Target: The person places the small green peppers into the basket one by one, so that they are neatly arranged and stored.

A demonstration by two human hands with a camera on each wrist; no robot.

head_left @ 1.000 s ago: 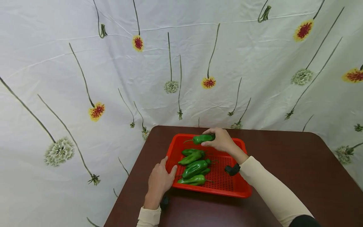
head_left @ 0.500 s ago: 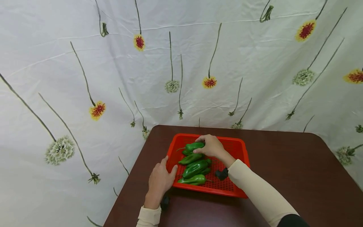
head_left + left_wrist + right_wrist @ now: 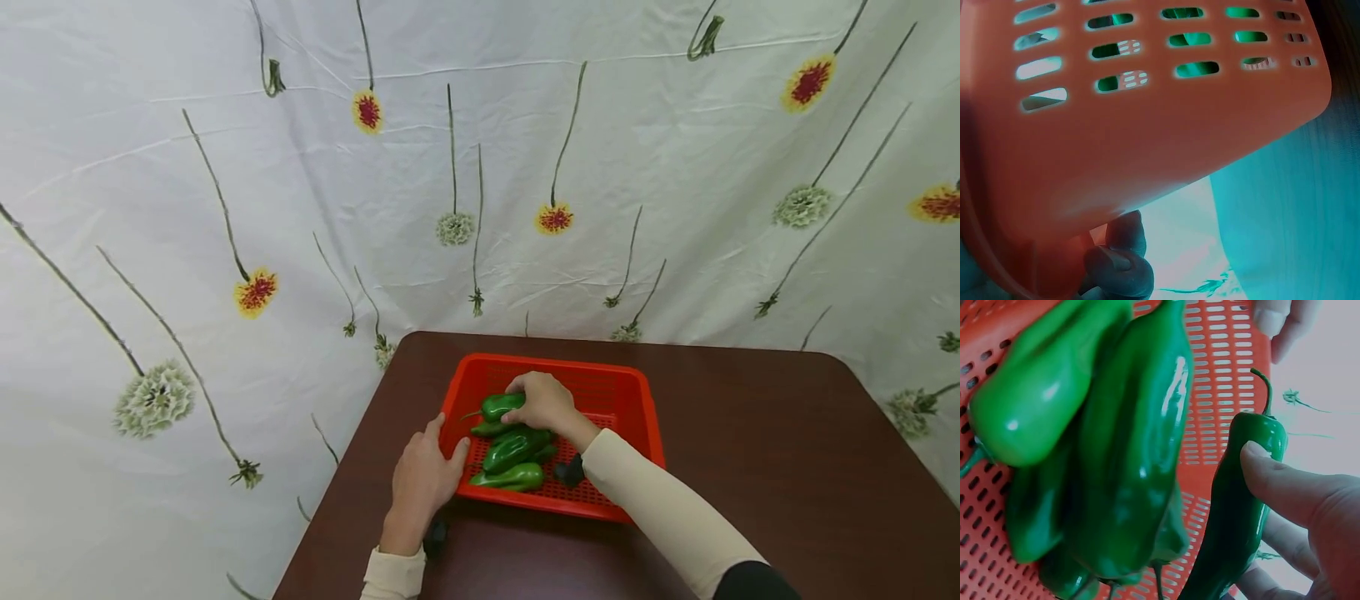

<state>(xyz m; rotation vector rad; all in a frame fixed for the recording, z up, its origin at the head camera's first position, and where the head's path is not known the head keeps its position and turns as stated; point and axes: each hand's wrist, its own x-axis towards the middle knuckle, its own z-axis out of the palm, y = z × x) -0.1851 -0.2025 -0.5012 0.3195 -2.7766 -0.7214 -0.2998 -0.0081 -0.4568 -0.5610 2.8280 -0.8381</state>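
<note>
Between its thumb and fingers my right hand (image 3: pixel 543 402) holds a dark green chili pepper (image 3: pixel 501 407) over the left part of a red plastic basket (image 3: pixel 637 392). In the right wrist view the thumb lies along the held pepper (image 3: pixel 1235 494), near its curved stem. Several glossy green peppers (image 3: pixel 517 448) lie in the basket beside it, partly on top of one another. My left hand (image 3: pixel 423 471) grips the basket's left rim, thumb on the inner side. The left wrist view shows curled fingertips (image 3: pixel 1124 265) against the basket's outer side.
The basket stands on a dark brown table (image 3: pixel 750 433) that extends to the right. Behind hangs a white cloth (image 3: pixel 525 167) printed with flowers. A dark wrist camera (image 3: pixel 570 471) sits under the right wrist, low over the basket floor.
My right hand has come down and toward me with the held pepper, from above the basket's far rim to just over the pile. The left hand has stayed at the rim.
</note>
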